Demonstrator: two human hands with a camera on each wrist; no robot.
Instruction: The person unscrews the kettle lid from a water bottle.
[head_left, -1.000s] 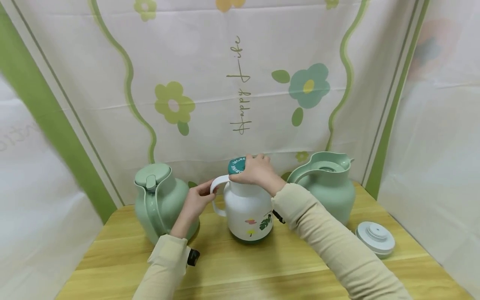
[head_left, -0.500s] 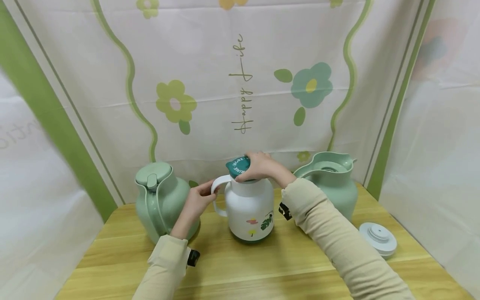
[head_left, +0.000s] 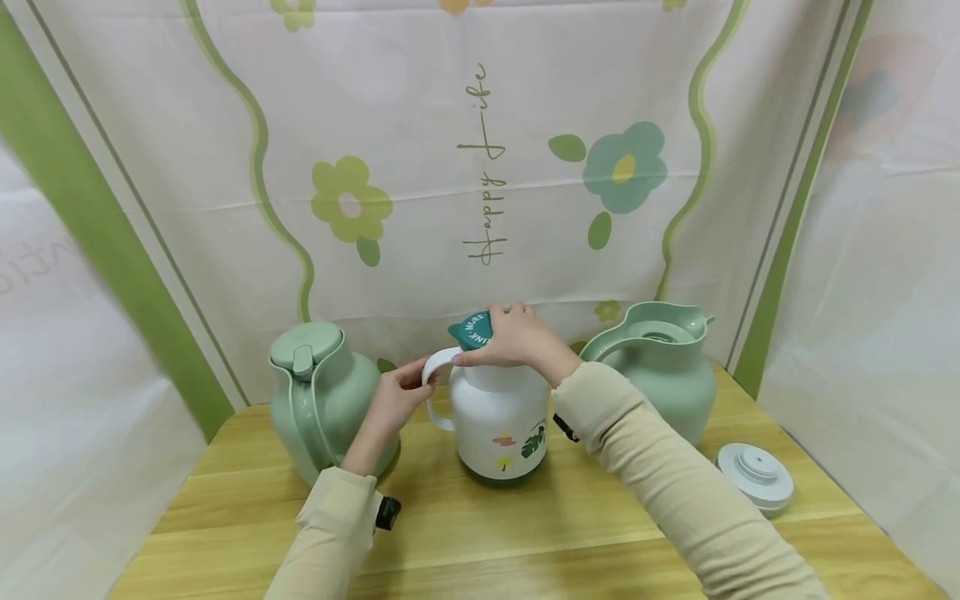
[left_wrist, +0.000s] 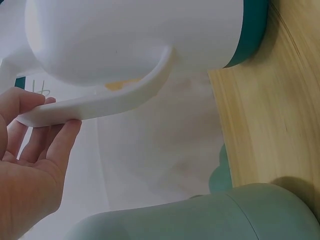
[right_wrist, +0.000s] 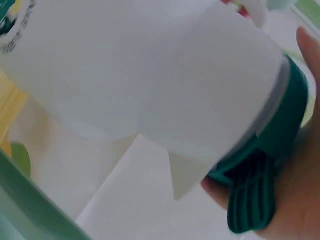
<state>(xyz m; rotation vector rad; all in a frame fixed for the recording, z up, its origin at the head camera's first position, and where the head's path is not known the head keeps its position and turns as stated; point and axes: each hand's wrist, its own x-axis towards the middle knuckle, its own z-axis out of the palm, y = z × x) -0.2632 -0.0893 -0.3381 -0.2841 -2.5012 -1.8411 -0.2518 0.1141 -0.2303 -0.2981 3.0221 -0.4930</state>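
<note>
At the middle of the table stands an upright white thermos jug (head_left: pixel 498 412) with a leaf print and a dark green base. My left hand (head_left: pixel 392 404) pinches its white handle (left_wrist: pixel 105 106) between thumb and fingers, near the upper end. Over the jug's mouth sits a teal lid (head_left: pixel 472 331) with white lettering. My right hand (head_left: pixel 519 337) grips this lid from above, covering its right part. In the right wrist view, a ribbed teal tab (right_wrist: pixel 252 195) sticks out from the lid beside the palm, and a pale gap line shows under the lid's edge.
A lidded green thermos jug (head_left: pixel 326 408) stands to the left, close to my left forearm. On the right is a green jug (head_left: pixel 660 383) without its lid, behind my right sleeve. A pale round stopper (head_left: pixel 753 475) lies at the right on the wooden table (head_left: pixel 480 554). A printed curtain hangs behind.
The teal lid has turned on the jug, so its pointed tab now shows at the left. My right hand shifted right with the lid, then back left. My left hand stayed on the handle.
</note>
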